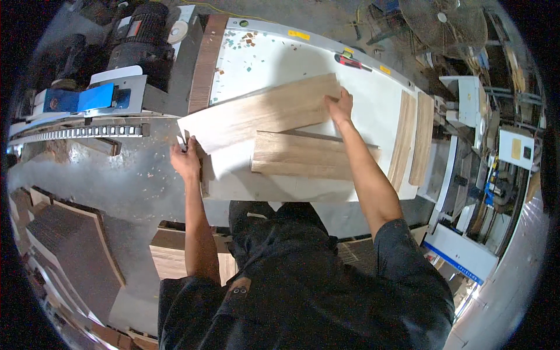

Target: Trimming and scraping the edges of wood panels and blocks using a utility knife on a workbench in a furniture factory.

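A long light-wood panel (262, 111) lies tilted across the white machine table (274, 58). My left hand (186, 160) grips its near left end at the table's edge. My right hand (340, 107) presses on its far right end with fingers spread on the wood. A shorter wood board (303, 156) lies flat just in front of the long panel, under my right forearm.
Two narrow wood strips (413, 137) lie along the table's right edge. A dark brown strip (204, 64) runs along its left side. Motors and a blue machine part (96, 96) stand at the left. Stacked panels (76, 251) lean lower left. A fan (443, 23) stands top right.
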`<state>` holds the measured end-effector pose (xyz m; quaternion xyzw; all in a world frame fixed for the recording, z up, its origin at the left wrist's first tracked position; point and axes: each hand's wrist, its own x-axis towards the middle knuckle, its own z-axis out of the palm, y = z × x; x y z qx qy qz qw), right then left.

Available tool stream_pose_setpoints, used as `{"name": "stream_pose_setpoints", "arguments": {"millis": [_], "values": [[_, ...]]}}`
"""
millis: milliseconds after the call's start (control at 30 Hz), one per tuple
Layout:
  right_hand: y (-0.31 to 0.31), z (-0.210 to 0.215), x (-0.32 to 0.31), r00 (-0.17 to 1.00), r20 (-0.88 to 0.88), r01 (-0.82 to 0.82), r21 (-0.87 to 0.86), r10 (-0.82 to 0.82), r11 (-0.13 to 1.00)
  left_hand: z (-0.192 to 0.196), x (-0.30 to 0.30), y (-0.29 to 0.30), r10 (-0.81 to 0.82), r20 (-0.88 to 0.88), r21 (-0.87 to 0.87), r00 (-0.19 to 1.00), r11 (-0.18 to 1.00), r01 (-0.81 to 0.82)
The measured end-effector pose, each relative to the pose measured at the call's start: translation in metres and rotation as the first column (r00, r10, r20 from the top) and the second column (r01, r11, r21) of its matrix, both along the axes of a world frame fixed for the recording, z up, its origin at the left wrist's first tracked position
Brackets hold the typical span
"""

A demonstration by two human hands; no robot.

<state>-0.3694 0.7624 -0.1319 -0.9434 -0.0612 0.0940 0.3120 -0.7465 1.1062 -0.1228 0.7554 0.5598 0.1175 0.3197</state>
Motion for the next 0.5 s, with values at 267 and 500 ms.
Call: {"name": "stream_pose_setpoints", "arguments": {"millis": [267, 500], "values": [[-0.029, 0.047, -0.040, 0.899, 0.407, 0.040, 0.286, -0.160, 0.957, 0.021, 0.018, 0.003, -0.156, 0.390, 0.246, 0.907, 0.967, 0.060], [-0.153, 0.065, -0.108, 0.937, 0.088, 0.305, 0.264, -0.337, 0.915, 0.044, 0.024, -0.071, -0.354, 0.215, 0.101, 0.910, 0.935, 0.340]]}}
